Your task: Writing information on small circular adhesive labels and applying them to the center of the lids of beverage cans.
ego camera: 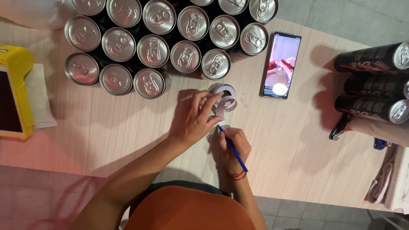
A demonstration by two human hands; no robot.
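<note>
- Left hand (194, 121) pins the loose end of a curled strip of labels (224, 100) to the table (106, 127), fingers closed on it.
- Right hand (234, 145) grips a blue pen (232, 149), tip touching the strip just below the left fingertips.
- Strip's coil lies just beyond both hands, its tail running back toward them.

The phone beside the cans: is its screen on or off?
On. The phone lies flat on the table, its screen lit with a colourful picture.
</note>
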